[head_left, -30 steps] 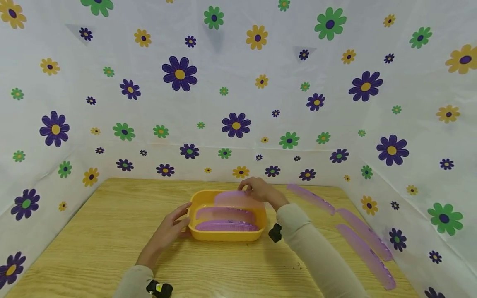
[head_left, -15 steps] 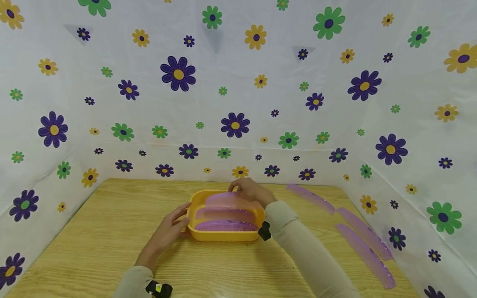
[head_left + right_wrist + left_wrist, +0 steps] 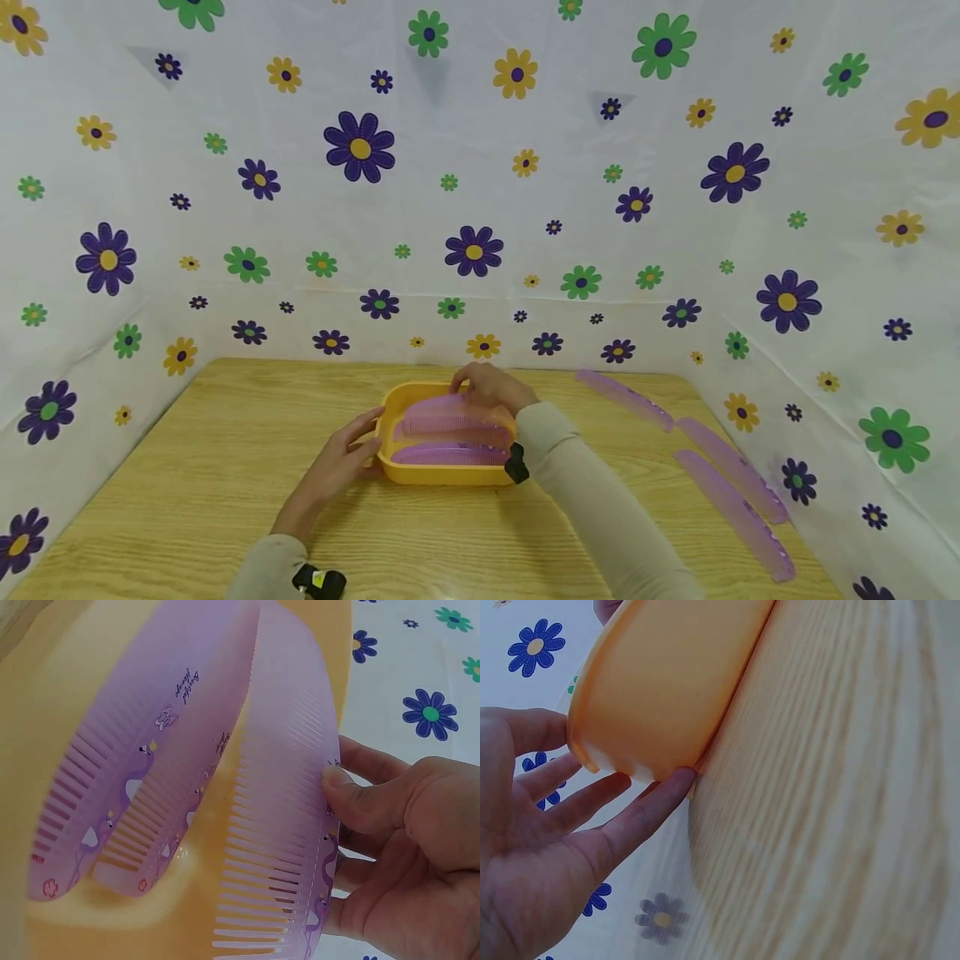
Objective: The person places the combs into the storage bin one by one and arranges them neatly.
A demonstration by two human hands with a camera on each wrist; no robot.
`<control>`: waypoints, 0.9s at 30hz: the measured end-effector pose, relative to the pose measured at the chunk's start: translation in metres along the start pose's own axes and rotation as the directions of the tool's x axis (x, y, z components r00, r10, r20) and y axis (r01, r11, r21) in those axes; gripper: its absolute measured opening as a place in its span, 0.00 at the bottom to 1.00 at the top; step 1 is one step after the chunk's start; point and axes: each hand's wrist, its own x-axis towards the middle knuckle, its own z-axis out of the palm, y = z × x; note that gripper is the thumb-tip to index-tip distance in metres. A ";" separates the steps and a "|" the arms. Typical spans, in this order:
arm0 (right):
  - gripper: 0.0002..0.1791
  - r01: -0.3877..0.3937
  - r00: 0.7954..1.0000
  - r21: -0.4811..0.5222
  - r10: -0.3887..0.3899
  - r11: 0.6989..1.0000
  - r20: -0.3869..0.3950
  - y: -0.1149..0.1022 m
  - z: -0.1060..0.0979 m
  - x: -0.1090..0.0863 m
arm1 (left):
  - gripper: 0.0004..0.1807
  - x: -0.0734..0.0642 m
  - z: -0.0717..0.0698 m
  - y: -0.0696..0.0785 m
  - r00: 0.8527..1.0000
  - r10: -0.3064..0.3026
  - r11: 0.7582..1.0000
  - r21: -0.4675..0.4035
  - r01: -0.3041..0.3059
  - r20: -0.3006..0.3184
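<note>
In the right wrist view my right hand (image 3: 412,832) pinches a translucent purple comb (image 3: 289,712) by its spine, thumb on the near face. The comb is over the yellow plastic basin (image 3: 442,475), its teeth toward two other purple combs, a front comb (image 3: 450,454) and one behind it, that lie inside. These carry printed flamingos and lettering. My left hand (image 3: 341,462) rests against the basin's left end; in the left wrist view its extended fingers (image 3: 656,802) touch the outer wall from the rim down to the tabletop.
Three more purple combs lie at the right of the wooden table (image 3: 247,450): a far comb (image 3: 626,400), a middle comb (image 3: 735,471) and a near comb (image 3: 738,517). A white flowered sheet (image 3: 480,192) stands round the back and sides.
My right hand has moved left and slightly lower with the comb, which now overlaps the basin's rear comb more. My left hand stays at the basin's end.
</note>
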 end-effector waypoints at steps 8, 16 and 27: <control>0.15 0.017 1.000 -0.026 -0.017 1.000 0.023 -0.002 0.004 0.005 | 0.30 -0.001 0.000 0.001 1.000 0.003 1.000 0.008 -0.003 -0.001; 0.15 -0.006 0.999 -0.030 0.008 1.000 0.045 -0.004 0.006 0.010 | 0.30 0.000 -0.001 0.000 1.000 0.008 1.000 -0.006 -0.008 0.005; 0.13 -0.015 0.999 -0.049 0.017 0.999 0.035 -0.006 0.008 0.016 | 0.30 0.000 -0.002 -0.001 1.000 -0.006 1.000 -0.001 0.006 0.006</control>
